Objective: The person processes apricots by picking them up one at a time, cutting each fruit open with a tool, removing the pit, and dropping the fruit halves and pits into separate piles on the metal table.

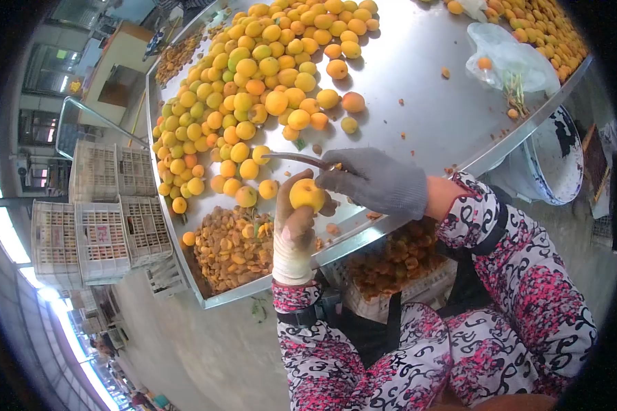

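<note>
My left hand (291, 222), wrapped in a pale bandage-like cuff at the wrist, is closed around a yellow apricot (307, 196) near the front edge of the metal table (418, 75). In a grey glove, my right hand (380, 181) grips a knife (296, 158) with a slim, curved blade pointing left, just above the fruit. The glove's fingertips are right at the apricot's side. Beyond both hands spreads a large heap of whole apricots (253, 68). Left of my left hand lies a pile of small brown-orange pieces (230, 250).
Below the table edge, a crate (370, 305) holds orange-brown fruit pieces. Plastic crates (99, 233) are stacked at the left. A clear plastic bag (511, 58) and more apricots (538, 27) lie at the far right. A white bucket (559, 161) stands beside the table.
</note>
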Demonstrator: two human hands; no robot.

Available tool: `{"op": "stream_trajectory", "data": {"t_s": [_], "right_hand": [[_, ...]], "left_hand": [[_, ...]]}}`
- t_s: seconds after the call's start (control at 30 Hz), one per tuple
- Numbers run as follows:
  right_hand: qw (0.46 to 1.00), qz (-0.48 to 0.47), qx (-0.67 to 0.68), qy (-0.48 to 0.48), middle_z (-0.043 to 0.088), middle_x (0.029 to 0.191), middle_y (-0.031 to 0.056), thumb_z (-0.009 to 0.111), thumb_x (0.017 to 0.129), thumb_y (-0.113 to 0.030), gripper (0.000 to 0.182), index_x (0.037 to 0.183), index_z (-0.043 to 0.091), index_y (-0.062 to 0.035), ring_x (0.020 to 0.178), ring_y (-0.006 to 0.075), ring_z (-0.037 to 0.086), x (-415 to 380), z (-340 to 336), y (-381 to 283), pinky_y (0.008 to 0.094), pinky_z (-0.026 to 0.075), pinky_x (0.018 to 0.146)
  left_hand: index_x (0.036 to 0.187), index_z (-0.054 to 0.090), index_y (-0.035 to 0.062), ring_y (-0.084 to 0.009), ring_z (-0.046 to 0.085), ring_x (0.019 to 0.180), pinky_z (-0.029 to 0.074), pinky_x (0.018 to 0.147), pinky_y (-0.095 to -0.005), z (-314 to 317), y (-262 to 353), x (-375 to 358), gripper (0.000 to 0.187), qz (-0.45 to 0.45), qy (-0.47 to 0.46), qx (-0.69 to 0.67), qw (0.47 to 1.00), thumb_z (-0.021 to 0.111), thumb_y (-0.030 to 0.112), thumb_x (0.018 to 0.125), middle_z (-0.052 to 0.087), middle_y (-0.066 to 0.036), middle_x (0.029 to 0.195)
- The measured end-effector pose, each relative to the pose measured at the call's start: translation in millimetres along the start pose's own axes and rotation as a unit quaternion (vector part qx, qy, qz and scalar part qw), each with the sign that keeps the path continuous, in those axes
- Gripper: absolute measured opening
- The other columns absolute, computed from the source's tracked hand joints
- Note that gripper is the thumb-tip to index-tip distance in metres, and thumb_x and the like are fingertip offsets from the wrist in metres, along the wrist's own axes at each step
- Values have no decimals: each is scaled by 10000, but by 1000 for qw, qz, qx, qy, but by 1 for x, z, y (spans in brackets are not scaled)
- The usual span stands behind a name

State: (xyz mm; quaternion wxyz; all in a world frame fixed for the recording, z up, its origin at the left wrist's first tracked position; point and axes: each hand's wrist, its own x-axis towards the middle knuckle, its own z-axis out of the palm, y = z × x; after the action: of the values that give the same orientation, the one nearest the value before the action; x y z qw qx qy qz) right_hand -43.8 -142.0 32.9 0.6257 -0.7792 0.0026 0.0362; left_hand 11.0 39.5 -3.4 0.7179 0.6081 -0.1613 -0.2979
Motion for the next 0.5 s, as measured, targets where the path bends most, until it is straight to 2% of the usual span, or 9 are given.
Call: {"op": "stream_trajectory", "data": {"t_s": [0.13,0.27,0.37,0.5], "right_hand": [[999,-20,-29,-6,615,738,147,415,931,-438,418,947,538,-38,721,316,612,2,1,5,386,463,667],[996,-15,-81,-23,617,753,164,393,932,-446,433,943,543,-40,735,341,607,8,5,16,402,466,666],[995,-41,-86,-6,613,768,195,382,934,-443,442,922,542,-31,749,374,597,9,9,22,430,463,676],[994,-17,-107,4,606,784,224,381,934,-429,439,914,538,-19,768,398,589,9,15,23,450,457,689]], "left_hand": [[1263,391,-22,-177,534,841,423,773,-289,-2,-4,0,577,-8,-30,-28,999,505,232,757,552,-97,947],[1263,399,-11,-174,532,837,424,766,-290,4,0,-2,588,-31,-4,-21,999,532,259,758,552,-92,948],[1257,408,-3,-170,540,824,429,721,-277,-1,-4,-3,586,-29,-21,-40,999,543,288,767,550,-84,936],[1245,420,3,-165,557,749,426,644,-255,-5,-9,-6,576,-57,-26,-80,995,542,316,777,548,-78,915]]}}
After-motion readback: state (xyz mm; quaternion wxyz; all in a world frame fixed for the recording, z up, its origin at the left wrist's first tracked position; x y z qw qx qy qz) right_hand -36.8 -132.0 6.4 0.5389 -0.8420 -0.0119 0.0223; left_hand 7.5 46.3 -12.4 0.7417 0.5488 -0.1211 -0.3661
